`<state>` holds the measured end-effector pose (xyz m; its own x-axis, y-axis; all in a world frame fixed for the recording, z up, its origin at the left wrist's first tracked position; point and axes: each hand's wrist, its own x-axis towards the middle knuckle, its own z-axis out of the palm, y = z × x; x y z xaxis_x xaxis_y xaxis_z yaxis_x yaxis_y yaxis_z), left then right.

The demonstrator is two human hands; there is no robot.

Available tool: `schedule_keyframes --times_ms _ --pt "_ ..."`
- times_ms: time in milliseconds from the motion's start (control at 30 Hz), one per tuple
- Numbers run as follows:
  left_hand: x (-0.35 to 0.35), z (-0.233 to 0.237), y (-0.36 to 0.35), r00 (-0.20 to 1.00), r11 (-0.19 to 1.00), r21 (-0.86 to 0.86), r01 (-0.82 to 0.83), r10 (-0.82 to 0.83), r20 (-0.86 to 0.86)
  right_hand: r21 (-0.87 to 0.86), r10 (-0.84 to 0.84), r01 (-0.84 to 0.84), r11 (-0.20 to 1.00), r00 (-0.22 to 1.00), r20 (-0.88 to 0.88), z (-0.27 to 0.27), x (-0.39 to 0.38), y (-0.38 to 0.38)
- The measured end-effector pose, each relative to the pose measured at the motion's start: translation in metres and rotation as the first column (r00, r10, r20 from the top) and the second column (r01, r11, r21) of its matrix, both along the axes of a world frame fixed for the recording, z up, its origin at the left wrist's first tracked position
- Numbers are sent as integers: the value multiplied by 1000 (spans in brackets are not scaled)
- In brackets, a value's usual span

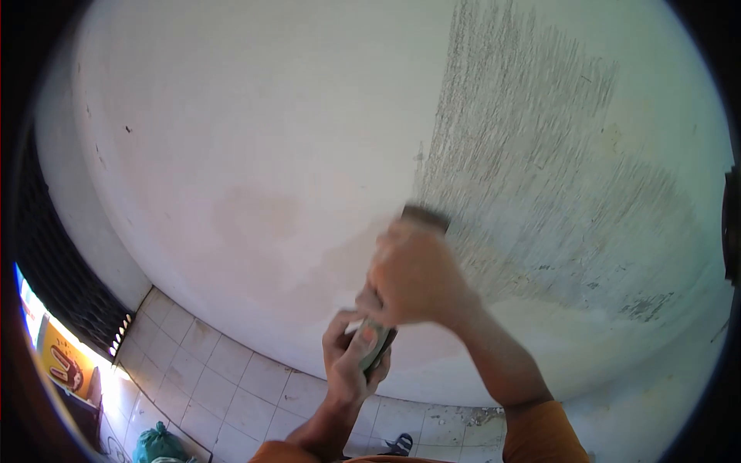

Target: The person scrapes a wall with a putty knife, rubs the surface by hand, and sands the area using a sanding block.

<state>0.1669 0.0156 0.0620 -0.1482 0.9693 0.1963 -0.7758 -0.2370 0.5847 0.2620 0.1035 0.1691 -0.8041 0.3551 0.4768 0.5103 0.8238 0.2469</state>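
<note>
Both hands grip one scraper tool [426, 217] pressed against a white wall [255, 154]. My right hand [417, 278] wraps the tool near its dark blade end, which touches the wall at the left edge of a grey scraped patch [532, 170]. My left hand [351, 359] holds the lower end of the handle [376, 345], thumb along it. Most of the tool is hidden behind my right hand. Orange sleeves show on both arms.
White floor tiles [224, 386] run along the wall's foot, with some debris at the base. A dark metal grille [62, 270] stands at the left. A green bag [158, 445] lies on the floor at the lower left. A sandalled foot [399, 444] shows below.
</note>
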Motion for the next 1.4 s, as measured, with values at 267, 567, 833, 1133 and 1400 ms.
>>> schedule_keyframes --times_ms 267,567,833,1133,1400 --pt "-12 21 12 997 999 39 14 -11 -73 81 -25 34 996 995 -101 34 -6 2" --pt "-6 57 4 993 1000 -9 13 -14 -115 110 -25 36 993 995 -93 56 -1 4" --pt "-9 57 2 996 999 31 42 -40 -81 98 -15 20 995 998 -58 62 -4 1" --pt "-8 65 11 988 996 80 -28 40 -151 115 -64 72 991 995 -78 75 -5 4" --pt "-12 78 19 996 983 180 37 -21 -89 59 -164 166 984 986 -24 106 -11 2"
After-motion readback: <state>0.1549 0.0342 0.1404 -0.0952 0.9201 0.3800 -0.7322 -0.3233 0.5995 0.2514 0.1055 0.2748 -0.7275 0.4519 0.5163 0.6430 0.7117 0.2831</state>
